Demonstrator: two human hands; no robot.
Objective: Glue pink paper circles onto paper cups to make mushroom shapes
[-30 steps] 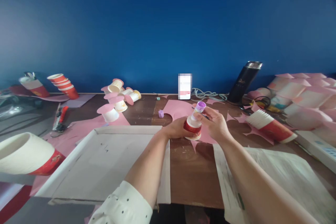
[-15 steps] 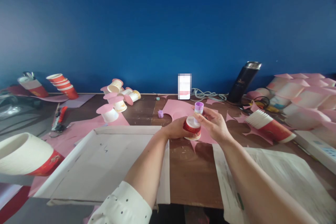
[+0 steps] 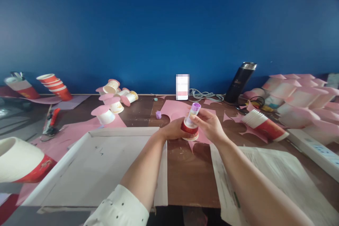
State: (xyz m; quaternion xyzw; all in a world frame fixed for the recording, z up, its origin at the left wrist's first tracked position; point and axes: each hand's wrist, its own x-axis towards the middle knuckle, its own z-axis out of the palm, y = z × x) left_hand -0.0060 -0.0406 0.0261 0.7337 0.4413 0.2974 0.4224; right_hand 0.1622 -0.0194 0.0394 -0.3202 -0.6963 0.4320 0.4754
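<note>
My left hand (image 3: 173, 129) is wrapped round a red and white paper cup (image 3: 189, 131), which stands with its narrow base up on the brown desk. Between the fingers of my right hand (image 3: 209, 123) is a glue stick (image 3: 195, 110) with a purple end, tilted, its lower end over the cup's base. Whether the glue touches the base is hard to see. Pink paper (image 3: 172, 108) lies beneath and behind the cup. A small purple cap (image 3: 158, 114) sits to the left of it.
A white box lid (image 3: 106, 166) lies front left. Cups with pink discs (image 3: 106, 113) are behind it. Stacked cups (image 3: 265, 125), a black flask (image 3: 239, 83) and a power strip (image 3: 315, 150) are on the right. A phone (image 3: 182, 87) leans at the wall.
The glue stick has gone from nearly upright to a clearer tilt, and more of it shows above the cup. My left hand still holds the cup. The whole view has shifted slightly.
</note>
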